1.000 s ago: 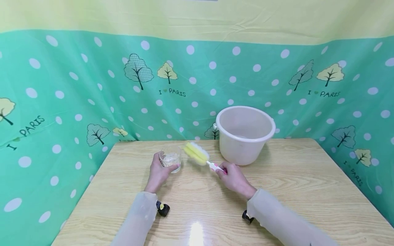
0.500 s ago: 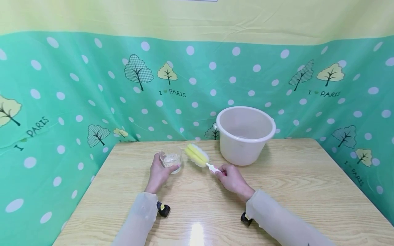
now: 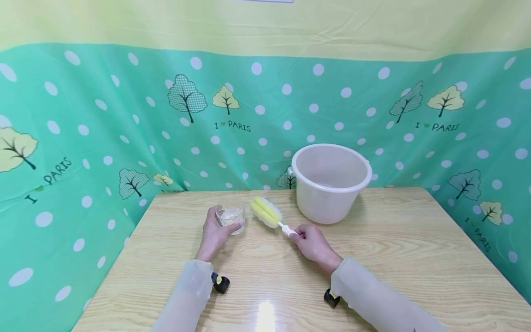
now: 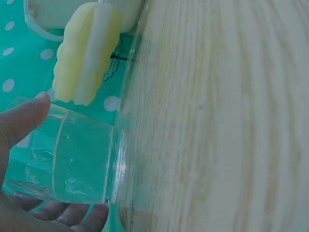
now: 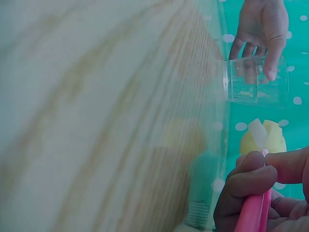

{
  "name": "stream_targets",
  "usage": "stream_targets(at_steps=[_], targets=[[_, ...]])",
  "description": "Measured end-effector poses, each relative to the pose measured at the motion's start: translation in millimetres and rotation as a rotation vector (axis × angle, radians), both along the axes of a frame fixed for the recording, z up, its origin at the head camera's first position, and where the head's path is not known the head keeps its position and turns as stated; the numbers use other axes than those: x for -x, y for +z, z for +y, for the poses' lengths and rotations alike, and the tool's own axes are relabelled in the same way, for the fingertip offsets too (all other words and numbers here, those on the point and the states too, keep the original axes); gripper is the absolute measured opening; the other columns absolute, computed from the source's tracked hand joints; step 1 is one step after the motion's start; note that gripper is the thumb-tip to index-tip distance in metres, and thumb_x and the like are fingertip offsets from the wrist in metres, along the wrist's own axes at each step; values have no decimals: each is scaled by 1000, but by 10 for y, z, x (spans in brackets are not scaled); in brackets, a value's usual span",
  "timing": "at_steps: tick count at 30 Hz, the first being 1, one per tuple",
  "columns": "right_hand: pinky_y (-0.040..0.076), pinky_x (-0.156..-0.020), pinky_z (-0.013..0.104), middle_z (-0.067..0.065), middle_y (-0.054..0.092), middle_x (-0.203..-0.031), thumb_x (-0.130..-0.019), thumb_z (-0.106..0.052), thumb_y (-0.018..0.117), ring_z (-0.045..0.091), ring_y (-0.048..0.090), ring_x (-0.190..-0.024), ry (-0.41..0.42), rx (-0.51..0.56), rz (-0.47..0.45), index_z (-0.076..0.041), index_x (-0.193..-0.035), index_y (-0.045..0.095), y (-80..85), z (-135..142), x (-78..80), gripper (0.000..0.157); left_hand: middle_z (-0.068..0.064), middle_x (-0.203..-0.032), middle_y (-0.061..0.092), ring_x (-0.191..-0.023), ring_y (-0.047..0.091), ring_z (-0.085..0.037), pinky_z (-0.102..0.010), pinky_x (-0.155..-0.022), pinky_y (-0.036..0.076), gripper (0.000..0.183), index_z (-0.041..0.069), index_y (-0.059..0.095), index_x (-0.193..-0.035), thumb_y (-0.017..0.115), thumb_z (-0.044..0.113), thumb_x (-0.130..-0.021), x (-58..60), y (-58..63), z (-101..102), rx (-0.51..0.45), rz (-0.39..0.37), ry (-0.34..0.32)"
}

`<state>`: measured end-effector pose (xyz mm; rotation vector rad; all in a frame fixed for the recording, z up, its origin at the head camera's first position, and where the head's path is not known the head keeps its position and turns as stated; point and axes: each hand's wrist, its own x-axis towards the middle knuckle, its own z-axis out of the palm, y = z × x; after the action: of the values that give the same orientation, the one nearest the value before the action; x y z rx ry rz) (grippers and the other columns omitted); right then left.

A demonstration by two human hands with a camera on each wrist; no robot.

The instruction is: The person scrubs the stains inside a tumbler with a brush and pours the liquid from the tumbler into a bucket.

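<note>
At the left centre of the head view, my left hand [image 3: 215,235] grips a clear drinking glass [image 3: 231,215], thumb on the near side and fingers round the other. The glass stands upright, its base at the tabletop in the left wrist view. My right hand [image 3: 314,243] holds a sponge cup brush by its pink and white handle [image 5: 254,212], fingers curled round it. The brush's yellow and white sponge head [image 3: 267,212] points left toward the glass and is raised off the table, just right of the glass and apart from it.
A large white bucket [image 3: 321,203] stands at the back of the wooden table [image 3: 394,263], right of the brush. Behind and beside the table hangs a green dotted curtain [image 3: 257,129]. A black wrist camera [image 3: 221,282] sits under the left sleeve.
The brush's sponge head has shifted slightly down and right, and its blur is gone. My right hand has moved very little; my left hand keeps the glass in the same place.
</note>
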<state>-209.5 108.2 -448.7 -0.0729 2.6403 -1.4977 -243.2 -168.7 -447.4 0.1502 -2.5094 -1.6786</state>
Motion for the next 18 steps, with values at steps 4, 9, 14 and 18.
stream_targets(at_steps=[4, 9, 14, 18], targets=[[37, -41, 23, 9, 58, -69, -95, -17, 59, 13, 48, -49, 5, 15, -29, -3, -89, 65, -3, 3, 5, 17, -22, -140, 40, -131, 37, -37, -46, -110, 30, 93, 3, 25, -145, 83, 21, -74, -4, 5, -1, -4, -5, -4], [38, -42, 22, 11, 60, -73, -95, -15, 59, 12, 47, -50, 15, 60, -69, -1, -93, 64, -5, 4, 10, 16, -21, -141, 40, -132, 37, -36, -46, -110, 30, 94, 4, 25, -145, 83, 23, -74, -5, -4, -4, 8, -1, -2], [38, -43, 22, 12, 60, -74, -95, -13, 58, 13, 47, -51, 20, 87, -89, 0, -95, 63, -6, 0, 5, 14, -21, -141, 40, -132, 36, -36, -46, -110, 30, 95, 3, 24, -145, 83, 23, -74, -8, -5, -5, 11, 1, -2], [38, -43, 22, 10, 58, -72, -94, -11, 59, 13, 48, -50, 22, 73, -91, -1, -97, 63, 6, -3, -1, 11, -21, -141, 40, -132, 37, -36, -46, -110, 30, 95, 4, 24, -146, 83, 24, -74, -3, -4, -7, 12, -5, -1]])
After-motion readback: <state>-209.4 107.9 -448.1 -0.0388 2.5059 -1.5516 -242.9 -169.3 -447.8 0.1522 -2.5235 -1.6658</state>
